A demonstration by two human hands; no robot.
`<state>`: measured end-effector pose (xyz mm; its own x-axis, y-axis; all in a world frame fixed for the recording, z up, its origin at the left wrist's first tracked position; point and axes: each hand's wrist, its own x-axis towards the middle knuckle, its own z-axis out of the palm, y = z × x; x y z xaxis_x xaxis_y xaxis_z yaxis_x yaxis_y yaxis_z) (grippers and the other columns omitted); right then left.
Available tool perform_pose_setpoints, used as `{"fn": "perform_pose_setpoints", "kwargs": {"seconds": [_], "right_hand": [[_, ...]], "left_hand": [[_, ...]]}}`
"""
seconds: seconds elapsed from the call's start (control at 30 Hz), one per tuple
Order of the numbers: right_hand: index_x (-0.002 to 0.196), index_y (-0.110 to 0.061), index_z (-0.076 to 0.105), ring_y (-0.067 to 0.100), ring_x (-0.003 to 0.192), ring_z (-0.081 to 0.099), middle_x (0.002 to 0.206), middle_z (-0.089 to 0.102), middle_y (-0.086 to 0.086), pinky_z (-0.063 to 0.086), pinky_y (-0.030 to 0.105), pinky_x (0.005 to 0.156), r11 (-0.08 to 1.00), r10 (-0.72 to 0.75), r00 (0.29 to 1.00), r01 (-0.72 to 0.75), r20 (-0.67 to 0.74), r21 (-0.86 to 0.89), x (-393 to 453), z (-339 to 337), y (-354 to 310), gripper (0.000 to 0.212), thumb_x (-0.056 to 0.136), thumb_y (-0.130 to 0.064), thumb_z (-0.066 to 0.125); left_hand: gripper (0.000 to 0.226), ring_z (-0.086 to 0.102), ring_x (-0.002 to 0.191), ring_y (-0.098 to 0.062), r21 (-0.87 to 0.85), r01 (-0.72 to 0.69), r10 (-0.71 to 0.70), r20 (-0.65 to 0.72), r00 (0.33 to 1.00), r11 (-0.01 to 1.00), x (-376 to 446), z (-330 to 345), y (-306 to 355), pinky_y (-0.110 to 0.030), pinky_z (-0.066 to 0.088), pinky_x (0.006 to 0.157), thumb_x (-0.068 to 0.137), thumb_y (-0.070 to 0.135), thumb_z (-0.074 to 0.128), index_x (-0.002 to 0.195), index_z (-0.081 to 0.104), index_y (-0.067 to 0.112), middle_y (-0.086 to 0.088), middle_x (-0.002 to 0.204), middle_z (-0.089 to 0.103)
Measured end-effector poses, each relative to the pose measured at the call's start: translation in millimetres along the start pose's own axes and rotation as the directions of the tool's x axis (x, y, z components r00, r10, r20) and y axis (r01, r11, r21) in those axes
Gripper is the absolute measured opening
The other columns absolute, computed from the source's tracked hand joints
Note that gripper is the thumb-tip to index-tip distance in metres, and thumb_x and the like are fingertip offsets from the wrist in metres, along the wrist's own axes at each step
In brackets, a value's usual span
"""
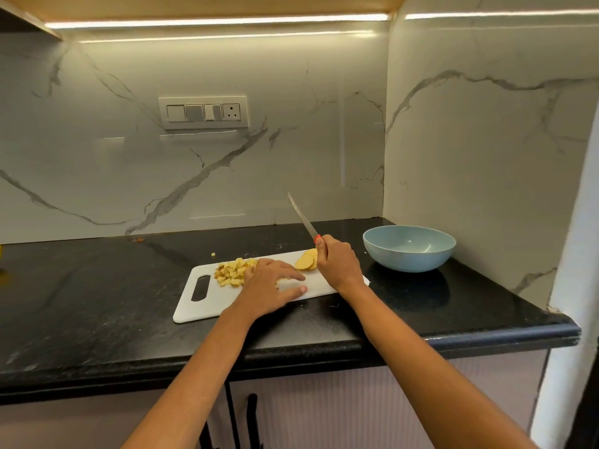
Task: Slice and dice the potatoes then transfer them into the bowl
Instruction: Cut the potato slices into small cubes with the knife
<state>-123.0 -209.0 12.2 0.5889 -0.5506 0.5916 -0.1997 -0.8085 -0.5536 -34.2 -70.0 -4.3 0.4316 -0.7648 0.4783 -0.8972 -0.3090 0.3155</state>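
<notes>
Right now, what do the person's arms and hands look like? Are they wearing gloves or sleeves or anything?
No gloves and no sleeves show. Both forearms are bare all the way from the bottom edge of the picture up to the wrists. The left hand and the right hand are bare too. I can see no watch, bracelet or ring on either one, and the short fingernails look unpainted.

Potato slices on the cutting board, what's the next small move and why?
Probably bring the knife down onto the potato slices to dice them: the right hand holds the blade raised, the slices are uncut beside the diced pile, and the bowl is empty.
</notes>
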Motion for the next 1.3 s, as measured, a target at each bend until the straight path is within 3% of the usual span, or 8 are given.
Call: {"fn": "perform_pose_setpoints", "kwargs": {"seconds": [0.17, 0.27, 0.37, 0.6, 0.87, 1.13, 1.3], "right_hand": [[0.101, -0.006, 0.059, 0.011, 0.062, 0.051, 0.083, 0.065, 0.009, 0.034, 0.018, 0.051, 1.0, 0.005, 1.0, -0.006, 0.004, 0.008, -1, -1, 0, 0.033, 0.102, -0.026, 0.034], [0.103, -0.005, 0.059, 0.012, 0.063, 0.051, 0.082, 0.064, 0.009, 0.033, 0.016, 0.05, 1.0, 0.001, 1.0, -0.001, 0.008, 0.01, 0, 0, 0, 0.033, 0.102, -0.026, 0.034], [0.105, -0.006, 0.059, 0.012, 0.065, 0.053, 0.082, 0.065, 0.009, 0.039, 0.019, 0.054, 1.0, -0.004, 1.0, 0.004, 0.011, 0.012, 1, 0, 0, 0.033, 0.102, -0.027, 0.034], [0.102, -0.007, 0.059, 0.012, 0.062, 0.053, 0.077, 0.062, 0.005, 0.043, 0.023, 0.056, 1.0, -0.02, 1.0, 0.02, 0.0, 0.001, 2, -2, 1, 0.033, 0.102, -0.027, 0.034], [0.102, -0.007, 0.06, 0.013, 0.065, 0.055, 0.08, 0.065, 0.007, 0.044, 0.023, 0.057, 1.0, -0.023, 1.0, 0.023, -0.002, 0.002, 1, -2, 1, 0.033, 0.101, -0.028, 0.035], [0.1, -0.006, 0.06, 0.01, 0.059, 0.05, 0.076, 0.063, 0.006, 0.04, 0.021, 0.053, 1.0, -0.031, 1.0, 0.031, -0.004, -0.002, 3, 0, 2, 0.033, 0.102, -0.027, 0.034], [0.101, -0.006, 0.06, 0.009, 0.057, 0.049, 0.073, 0.059, 0.002, 0.04, 0.021, 0.053, 1.0, -0.025, 1.0, 0.025, -0.01, 0.002, 7, 1, 2, 0.033, 0.102, -0.027, 0.035]], "left_hand": [[0.03, 0.034, 0.128, -0.018, 0.16, 0.178, -0.161, -0.109, 0.981, 0.971, 8, -6, -10, -0.045, 0.024, 0.108, 0.092, 0.022, 0.053, 0.119, 0.06, 0.032, 0.008, 0.133, 0.052], [0.025, 0.035, 0.127, -0.015, 0.137, 0.087, -0.083, -0.034, 0.996, 0.987, 10, -5, -8, -0.047, 0.019, 0.109, 0.092, 0.033, 0.053, 0.115, 0.062, 0.034, 0.011, 0.129, 0.054], [0.024, 0.034, 0.126, -0.013, 0.22, 0.061, -0.074, 0.051, 0.996, 0.973, 16, -3, -9, -0.052, 0.011, 0.11, 0.092, 0.039, 0.05, 0.111, 0.064, 0.035, 0.015, 0.127, 0.055], [0.023, 0.04, 0.119, -0.014, 0.305, 0.119, -0.109, -0.05, 0.993, 0.945, 21, -4, -18, -0.047, 0.014, 0.11, 0.093, 0.033, 0.05, 0.106, 0.067, 0.027, 0.006, 0.119, 0.06], [0.022, 0.04, 0.119, -0.014, 0.252, 0.107, -0.099, -0.047, 0.994, 0.962, 25, -5, -23, -0.046, 0.013, 0.111, 0.093, 0.031, 0.052, 0.105, 0.068, 0.023, 0.006, 0.117, 0.06], [0.016, 0.041, 0.121, -0.02, 0.063, 0.236, -0.223, -0.165, 0.961, 0.97, 30, -7, -31, -0.046, 0.021, 0.105, 0.091, 0.025, 0.056, 0.097, 0.071, 0.022, 0.003, 0.116, 0.063], [0.021, 0.045, 0.119, -0.023, -0.002, 0.253, -0.243, -0.277, 0.93, 0.968, 35, -9, -32, -0.048, 0.025, 0.104, 0.094, 0.02, 0.051, 0.105, 0.069, 0.02, -0.001, 0.118, 0.063]]}}
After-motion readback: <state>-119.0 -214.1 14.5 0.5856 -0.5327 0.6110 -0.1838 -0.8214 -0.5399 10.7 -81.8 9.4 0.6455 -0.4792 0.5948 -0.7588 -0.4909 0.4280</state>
